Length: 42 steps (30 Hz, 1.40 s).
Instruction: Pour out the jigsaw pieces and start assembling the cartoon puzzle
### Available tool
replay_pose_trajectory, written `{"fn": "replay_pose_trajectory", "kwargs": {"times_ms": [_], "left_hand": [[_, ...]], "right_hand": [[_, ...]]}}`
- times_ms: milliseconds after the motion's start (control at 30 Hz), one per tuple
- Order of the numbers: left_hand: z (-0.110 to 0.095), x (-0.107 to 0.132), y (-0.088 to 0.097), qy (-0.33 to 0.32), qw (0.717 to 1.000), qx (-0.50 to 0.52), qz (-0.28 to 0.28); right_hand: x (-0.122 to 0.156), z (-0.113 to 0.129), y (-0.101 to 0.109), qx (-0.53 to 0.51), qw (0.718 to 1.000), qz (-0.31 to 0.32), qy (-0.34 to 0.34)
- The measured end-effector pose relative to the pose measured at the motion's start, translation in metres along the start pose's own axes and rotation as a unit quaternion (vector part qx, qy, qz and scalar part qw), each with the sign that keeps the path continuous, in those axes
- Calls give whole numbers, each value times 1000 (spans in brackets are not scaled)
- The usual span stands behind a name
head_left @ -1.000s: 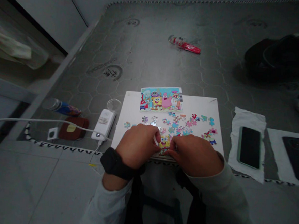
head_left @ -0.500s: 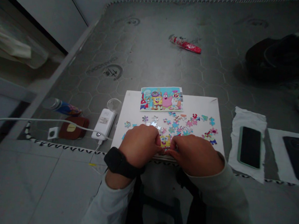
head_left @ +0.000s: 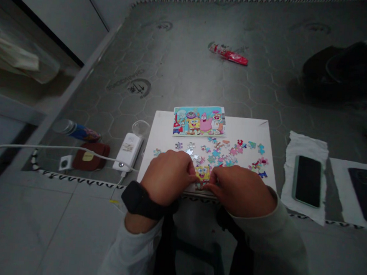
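Note:
Between my hands, at the near edge of a white board (head_left: pixel 165 123), lies a joined yellow cartoon-face section of jigsaw puzzle (head_left: pixel 202 173). My left hand (head_left: pixel 170 174), with a black band on its wrist, is closed with its fingertips at the section's left side. My right hand (head_left: pixel 238 187) pinches at its lower right side. Both hands' fingertips are partly hidden. Loose puzzle pieces (head_left: pixel 215 156) are scattered beyond and around my hands, several of them pink, blue or red. A picture card (head_left: pixel 199 122) with the cartoon characters lies at the board's far edge.
Left of the board are a white power bank (head_left: pixel 128 151) with a cable, a brown case (head_left: pixel 91 156) and a blue can-like container (head_left: pixel 83 132). On the right, a phone (head_left: pixel 307 181) rests on white paper, beside another dark phone (head_left: pixel 365 192). A red wrapper (head_left: pixel 230 55) lies farther back.
My left hand has shifted slightly left and away from me, so more of the yellow puzzle section shows. My right hand stays almost where it was.

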State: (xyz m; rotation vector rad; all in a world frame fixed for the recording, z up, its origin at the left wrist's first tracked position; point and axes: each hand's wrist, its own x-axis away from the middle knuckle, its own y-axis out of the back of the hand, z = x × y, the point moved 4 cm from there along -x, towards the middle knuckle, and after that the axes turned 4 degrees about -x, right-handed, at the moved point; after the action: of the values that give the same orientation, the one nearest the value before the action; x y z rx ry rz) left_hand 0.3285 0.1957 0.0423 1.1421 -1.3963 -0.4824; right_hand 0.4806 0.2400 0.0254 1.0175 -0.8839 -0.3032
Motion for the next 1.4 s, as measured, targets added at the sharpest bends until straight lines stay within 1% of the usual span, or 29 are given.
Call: {"fn": "replay_pose_trajectory", "kwargs": {"times_ms": [100,333,433,500,600,700,800,867,1000,1167,1333,1400], "left_hand": [[4,2,2,13,1000,-6,-12],[1,-4,-4,13,1000,-7,-1],[0,-4,-4,9,1000,-4,2],[1,-3,-2,17,1000,-9,-3],[3,-1,3,39,999,-23,-27],[5,1,7,51,997,-33,-42],[6,3,6,45,998,-42,-34],[6,4,4,36,998,-47,-22],[2,4,1,26,999,-47,-2],[-3,1,-2,20,998,-57,8],[-3,-3,-4,16,999,-45,7],[-2,-3,-4,15,999,-48,2]], "right_hand": [[1,1,1,-3,1000,2,-3],[2,6,5,19,1000,-1,1],[3,8,7,25,1000,-4,-4],[5,8,9,26,1000,-11,-4],[9,1,14,17,1000,-18,-10],[11,-14,18,9,999,-19,-33],[12,-28,20,10,998,-21,-59],[12,-33,19,6,997,-17,-71],[11,-28,17,-6,998,-11,-67],[6,-21,14,2,998,0,-58],[4,-29,11,-19,997,16,-76],[7,-34,11,-29,997,10,-72]]}}
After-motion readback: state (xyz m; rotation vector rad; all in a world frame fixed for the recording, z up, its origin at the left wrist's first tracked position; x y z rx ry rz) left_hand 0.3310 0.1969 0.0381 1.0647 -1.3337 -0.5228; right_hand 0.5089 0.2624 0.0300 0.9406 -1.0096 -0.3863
